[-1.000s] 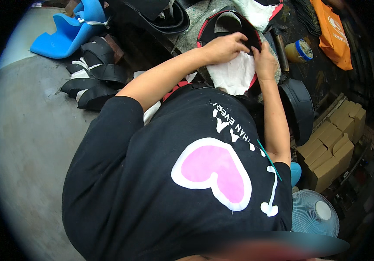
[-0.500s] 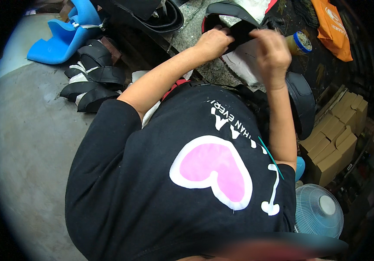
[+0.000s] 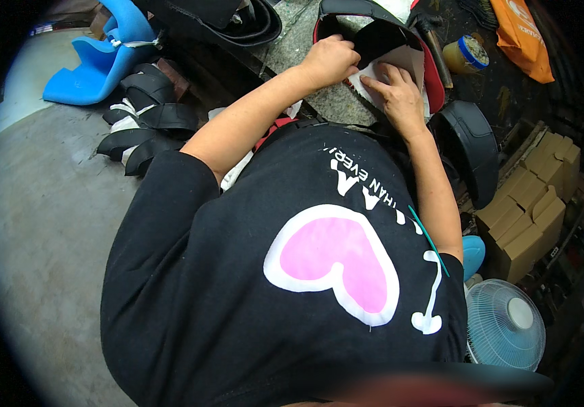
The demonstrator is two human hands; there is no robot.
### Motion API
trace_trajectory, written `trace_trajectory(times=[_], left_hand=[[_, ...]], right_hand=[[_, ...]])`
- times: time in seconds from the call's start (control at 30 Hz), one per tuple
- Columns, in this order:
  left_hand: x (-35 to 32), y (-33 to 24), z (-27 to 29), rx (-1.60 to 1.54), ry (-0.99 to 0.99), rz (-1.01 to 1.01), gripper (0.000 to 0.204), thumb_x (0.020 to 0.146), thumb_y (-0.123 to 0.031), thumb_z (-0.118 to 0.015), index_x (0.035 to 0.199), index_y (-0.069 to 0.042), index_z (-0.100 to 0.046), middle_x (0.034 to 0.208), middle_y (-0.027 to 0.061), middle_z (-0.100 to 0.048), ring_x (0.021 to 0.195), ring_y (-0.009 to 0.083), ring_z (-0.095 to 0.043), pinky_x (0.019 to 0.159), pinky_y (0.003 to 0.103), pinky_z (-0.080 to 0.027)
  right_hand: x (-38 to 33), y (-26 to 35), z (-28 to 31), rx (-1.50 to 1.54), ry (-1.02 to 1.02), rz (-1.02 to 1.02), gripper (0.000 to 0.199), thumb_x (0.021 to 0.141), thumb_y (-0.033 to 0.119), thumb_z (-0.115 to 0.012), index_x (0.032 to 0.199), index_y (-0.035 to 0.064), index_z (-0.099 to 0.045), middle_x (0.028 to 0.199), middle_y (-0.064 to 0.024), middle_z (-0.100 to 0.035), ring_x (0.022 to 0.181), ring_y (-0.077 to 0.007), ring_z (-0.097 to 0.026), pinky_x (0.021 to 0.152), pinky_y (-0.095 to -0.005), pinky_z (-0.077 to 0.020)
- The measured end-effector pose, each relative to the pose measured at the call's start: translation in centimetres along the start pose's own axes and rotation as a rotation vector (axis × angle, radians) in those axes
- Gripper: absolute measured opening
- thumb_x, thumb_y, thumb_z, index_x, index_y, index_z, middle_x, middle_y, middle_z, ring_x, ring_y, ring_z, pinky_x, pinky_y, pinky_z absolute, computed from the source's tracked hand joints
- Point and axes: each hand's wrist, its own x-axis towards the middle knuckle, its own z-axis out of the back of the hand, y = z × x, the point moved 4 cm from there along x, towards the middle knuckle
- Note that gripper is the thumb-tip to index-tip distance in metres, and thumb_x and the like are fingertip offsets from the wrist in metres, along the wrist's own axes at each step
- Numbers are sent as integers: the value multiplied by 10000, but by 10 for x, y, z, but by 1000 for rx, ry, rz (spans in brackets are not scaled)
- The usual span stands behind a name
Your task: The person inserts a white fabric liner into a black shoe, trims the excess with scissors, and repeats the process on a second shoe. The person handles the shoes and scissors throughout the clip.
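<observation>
My left hand (image 3: 329, 61) is closed on the edge of a black sheet of material (image 3: 380, 41) lying on a stone work slab (image 3: 305, 41). My right hand (image 3: 395, 95) lies flat, fingers spread, on a pale sheet (image 3: 407, 61) just under the black one. Both sheets rest inside a black, red-rimmed curved piece (image 3: 434, 74). My black shirt with a pink heart fills the lower part of the view.
A blue moulded form (image 3: 98, 57) and several black straps (image 3: 146, 125) lie on the grey floor at left. A blue-lidded jar (image 3: 465, 54) and an orange bag (image 3: 522, 34) sit top right. A black curved shell (image 3: 472, 149), cardboard boxes (image 3: 533, 210) and a small fan (image 3: 505, 325) are at right.
The black sheet was held up between both hands; now it is down on the red-rimmed piece. My right hand has let go and flattened onto the pale sheet.
</observation>
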Motion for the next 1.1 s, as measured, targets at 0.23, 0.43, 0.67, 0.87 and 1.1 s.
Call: trace_trajectory(times=[0.23,0.43,0.67,0.87,1.1], left_hand=[[4,18,-2,-17,111,276,258,770,-308,-667,832,-60,-697,878,116,-670,941,330,-648,791,451,-538],[3,-3,1,61,-32,122,277,770,-332,-680,933,-111,-716,948,137,-680,952,313,-661,788,447,-552],[19,31,-19,-28,131,243,238,791,-404,-696,965,-251,-752,1012,37,-709,921,286,-680,777,415,-550],[26,38,-22,-124,295,271,287,810,-382,-681,1065,-255,-718,1102,98,-691,974,323,-663,814,443,-539],[7,31,-12,-237,117,7,283,854,-211,-603,1127,-219,-677,1160,95,-661,1054,331,-628,884,437,-515]], right_hand=[[-4,0,-4,37,46,-21,477,777,33,-573,1126,323,-721,1144,-67,-609,1055,-282,-591,859,-370,-528],[-4,2,-4,24,15,-27,430,800,44,-562,1121,284,-716,1205,-91,-597,1078,-328,-586,893,-397,-513],[1,6,4,76,-48,-6,258,781,121,-649,1021,196,-706,1007,-51,-623,993,-286,-601,811,-386,-529],[17,21,-5,-5,-123,-61,291,770,316,-756,993,143,-686,960,-53,-637,909,-294,-626,742,-384,-531],[18,11,-8,97,-117,-153,247,743,333,-763,916,172,-691,899,-34,-649,800,-259,-660,657,-389,-537]])
